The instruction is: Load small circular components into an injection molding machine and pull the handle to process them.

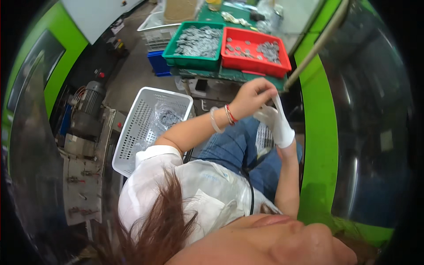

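Note:
A thin white glove (283, 130) covers my right hand (279, 121) down to about the wrist. My bare left hand (254, 98) is closed in a pinch on the glove's upper part, near the fingers, and draws the fabric taut. Inside the glove my right hand looks stretched upward with its fingers apart, though the cloth and my left hand partly hide them. A clear bangle (216, 120) and a red string bracelet (229, 114) circle my left wrist. Both hands are raised above my lap, in front of the workbench.
On the green bench (212, 73) stand a green tray (192, 62) and a red tray (258, 66), both with small grey metal parts. A white perforated basket (126, 137) with bagged parts is at my left. Machinery (90, 106) lies farther left; a green frame post (320, 154) rises at right.

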Demonstrator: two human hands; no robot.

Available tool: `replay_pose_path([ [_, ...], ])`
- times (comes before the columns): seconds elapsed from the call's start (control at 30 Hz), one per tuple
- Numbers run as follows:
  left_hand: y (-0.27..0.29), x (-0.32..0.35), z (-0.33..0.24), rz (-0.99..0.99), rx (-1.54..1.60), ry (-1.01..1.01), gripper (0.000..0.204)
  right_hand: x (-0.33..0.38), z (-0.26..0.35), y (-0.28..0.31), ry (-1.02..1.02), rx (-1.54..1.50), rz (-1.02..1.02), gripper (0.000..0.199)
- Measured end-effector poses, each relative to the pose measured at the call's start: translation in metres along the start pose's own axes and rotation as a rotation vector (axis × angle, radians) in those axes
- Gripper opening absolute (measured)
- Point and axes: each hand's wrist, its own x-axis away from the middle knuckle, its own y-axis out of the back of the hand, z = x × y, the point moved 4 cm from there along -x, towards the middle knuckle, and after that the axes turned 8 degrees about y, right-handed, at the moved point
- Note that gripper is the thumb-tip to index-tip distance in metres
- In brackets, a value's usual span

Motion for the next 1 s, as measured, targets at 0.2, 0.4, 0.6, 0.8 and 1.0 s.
replay_pose_path([
  [0.2,-0.033,0.051,-0.033,-0.160,-0.514,-0.592,0.031,-0.023,0.016,-0.002,0.306,-0.070,-0.148,0.057],
  [0.4,-0.055,0.062,0.004,0.237,-0.629,-0.395,0.031,-0.020,0.007,-0.004,0.232,-0.060,-0.104,0.059],
  [0.6,-0.082,0.109,0.012,0.891,-0.666,-0.458,0.016,-0.020,0.023,-0.005,0.313,0.246,-0.544,0.059],
  [0.8,-0.099,0.119,0.014,0.828,-0.456,-0.650,0.022,-0.013,0.007,0.033,0.310,0.161,-0.474,0.044],
  [1.0,-0.115,0.106,0.036,0.867,-0.558,-0.397,0.017,-0.018,0.003,0.049,0.484,1.035,-0.354,0.033],
])
